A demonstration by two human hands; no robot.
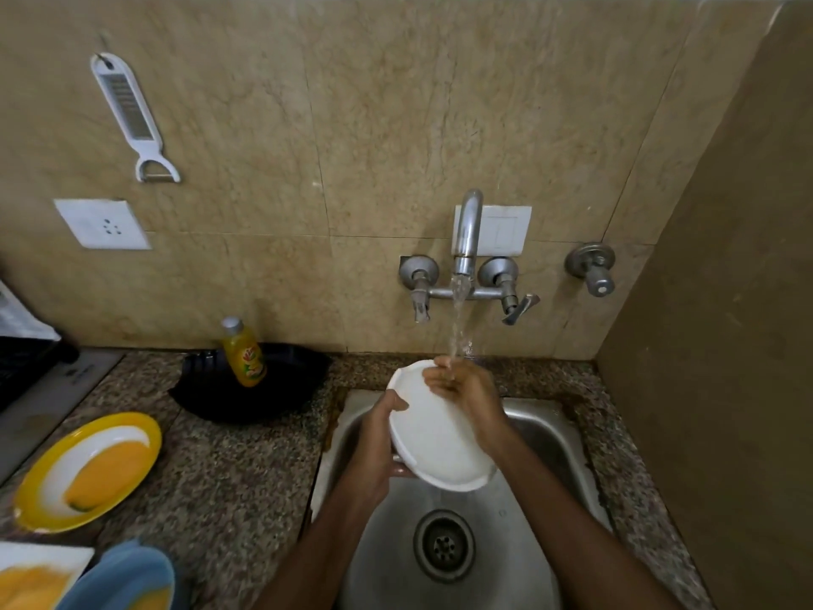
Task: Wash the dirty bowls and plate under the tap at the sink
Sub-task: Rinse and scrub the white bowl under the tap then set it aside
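A white plate [440, 451] is held tilted over the steel sink [541, 438], its upper edge under the running tap [466, 231]. My left hand [380, 438] grips the plate's left rim, thumb over the edge. My right hand [462, 389] rests on the plate's upper face with fingers lightly bent, and the water stream lands on them. A yellow-rimmed plate [88, 471] with orange smears lies on the counter at the left. A blue bowl [127, 578] and a white dish [35, 570], both with orange residue, sit at the bottom left corner.
A yellow dish-soap bottle [244, 354] stands in a black tray [250, 385] behind the sink's left side. Tap handles [514, 297] and a separate valve [594, 268] jut from the tiled wall. A peeler-grater [132, 116] hangs upper left. A brown wall [726, 345] closes the right.
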